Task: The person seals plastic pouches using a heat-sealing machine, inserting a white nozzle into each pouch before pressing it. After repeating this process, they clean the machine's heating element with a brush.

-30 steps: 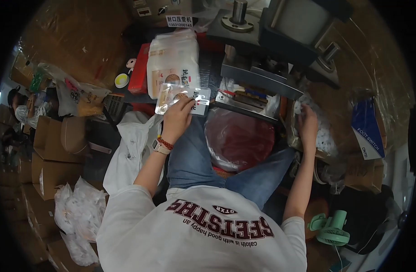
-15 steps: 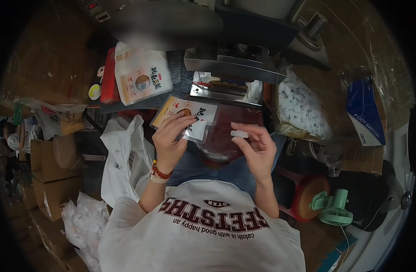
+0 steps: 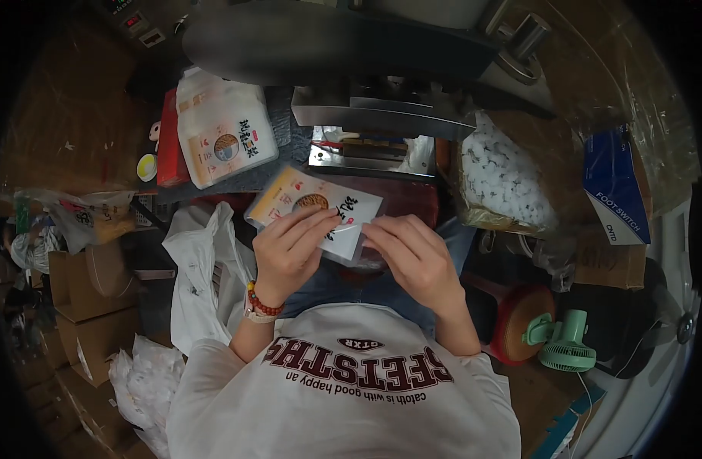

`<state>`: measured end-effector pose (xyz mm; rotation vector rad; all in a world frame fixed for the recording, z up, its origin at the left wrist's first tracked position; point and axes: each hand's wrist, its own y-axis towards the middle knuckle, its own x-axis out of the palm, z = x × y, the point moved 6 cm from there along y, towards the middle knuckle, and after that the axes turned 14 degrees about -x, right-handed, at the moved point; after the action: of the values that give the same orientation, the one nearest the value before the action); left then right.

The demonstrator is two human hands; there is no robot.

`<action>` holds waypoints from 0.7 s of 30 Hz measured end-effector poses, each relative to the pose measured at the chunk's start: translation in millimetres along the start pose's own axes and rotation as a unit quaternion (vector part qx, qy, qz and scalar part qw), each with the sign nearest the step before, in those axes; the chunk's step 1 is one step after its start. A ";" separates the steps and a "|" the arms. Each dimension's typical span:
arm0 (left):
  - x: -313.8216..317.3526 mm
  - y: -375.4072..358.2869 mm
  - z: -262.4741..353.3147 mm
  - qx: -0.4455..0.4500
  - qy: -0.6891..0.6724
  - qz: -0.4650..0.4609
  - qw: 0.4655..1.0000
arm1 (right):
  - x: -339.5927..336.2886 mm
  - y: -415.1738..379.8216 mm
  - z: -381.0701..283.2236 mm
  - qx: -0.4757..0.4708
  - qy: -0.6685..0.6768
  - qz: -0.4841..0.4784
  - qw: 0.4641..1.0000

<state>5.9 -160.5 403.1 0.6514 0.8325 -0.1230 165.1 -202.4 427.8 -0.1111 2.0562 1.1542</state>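
My left hand (image 3: 290, 252) is closed on a printed plastic pouch (image 3: 351, 195), pale with an orange edge, dark characters and a round food picture. It holds the pouch tilted above my lap. At the pouch's right corner, my right hand (image 3: 416, 256) is pinched with fingertips touching or very near the edge. The small white plastic spout seen in that hand earlier is now mostly hidden behind the fingers. Beyond the pouch stands a metal machine (image 3: 385, 115) with a shiny plate (image 3: 370, 159) at its base.
A stack of similar pouches (image 3: 225, 145) lies at the back left beside a red box (image 3: 170, 138). To the right, a lined box holds many small white pieces (image 3: 500, 172). A blue foot-switch box (image 3: 612, 187), green fan (image 3: 569, 348) and white bag (image 3: 202, 283) are around me.
My right hand has moved left with the white spout, from beside the pouch to its right corner. The pouch has shifted slightly and sits between both hands.
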 end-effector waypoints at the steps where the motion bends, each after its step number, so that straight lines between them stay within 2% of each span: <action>1: -1.8 2.9 2.4 0.007 -0.030 -0.025 0.999 | -1.4 -0.7 3.1 0.001 -0.002 0.000 1.000; 2: 2.6 3.6 1.3 0.008 -0.033 -0.026 0.999 | -4.3 -3.6 9.2 0.012 0.068 0.028 0.997; 3: 12.7 3.7 -4.6 -0.025 -0.118 -0.057 0.991 | -5.3 -6.1 15.1 0.023 0.139 0.055 0.989; 4: 24.7 2.8 -11.4 -0.059 -0.202 -0.088 0.974 | -2.6 -6.9 19.6 0.025 0.138 0.054 0.989; 5: 39.2 -0.6 -19.1 -0.059 -0.203 -0.089 0.973 | 1.6 -10.0 32.5 0.095 0.106 0.051 0.988; 6: 69.7 -7.9 -38.4 -0.160 -0.207 -0.185 0.947 | 5.4 -14.7 45.0 0.164 0.075 0.048 0.982; 7: 92.5 -14.4 -51.9 -0.256 -0.206 -0.278 0.903 | 0.9 -17.1 51.3 0.157 0.018 0.065 0.985; 8: 97.5 -6.7 -50.4 -0.256 -0.206 -0.277 0.903 | -12.7 -19.2 55.0 0.185 0.008 0.101 0.978; 9: 106.3 -2.1 -53.8 -0.354 -0.313 -0.269 0.839 | -31.7 -20.5 56.8 0.211 -0.001 0.135 0.968; 10: 115.4 -1.0 -56.1 -0.445 -0.413 -0.254 0.753 | -51.4 -25.4 59.3 0.247 -0.022 0.160 0.956; 11: 119.3 9.3 -55.8 -0.451 -0.479 -0.230 0.717 | -65.1 -32.6 66.8 0.275 -0.058 0.183 0.942; 12: 119.8 19.4 -54.6 -0.453 -0.479 -0.228 0.716 | -75.9 -37.9 74.6 0.303 -0.093 0.206 0.926; 13: 118.5 30.9 -50.5 -0.445 -0.530 -0.219 0.688 | -79.7 -35.3 84.8 0.340 -0.152 0.160 0.914; 14: 118.8 39.2 -49.1 -0.436 -0.580 -0.209 0.656 | -75.8 -47.5 107.2 0.340 -0.150 0.158 0.915; 16: 124.4 39.0 -53.2 -0.442 -0.581 -0.213 0.649 | -43.7 -65.6 143.9 0.290 -0.255 -0.054 0.921; 18: 131.1 37.0 -55.5 -0.469 -0.589 -0.227 0.617 | -38.6 -69.0 153.6 0.298 -0.225 -0.062 0.926; 20: 132.0 30.8 -65.1 -0.481 -0.581 -0.221 0.618 | -41.7 -78.6 150.4 0.323 -0.199 -0.050 0.924; 21: 125.3 36.5 -73.7 -0.430 -0.492 -0.223 0.723 | -42.2 -77.4 149.4 0.318 -0.200 -0.045 0.926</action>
<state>55.8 -70.2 294.3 -0.5379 -0.0859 -0.4416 312.8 -145.7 356.5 0.3188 1.9229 0.3645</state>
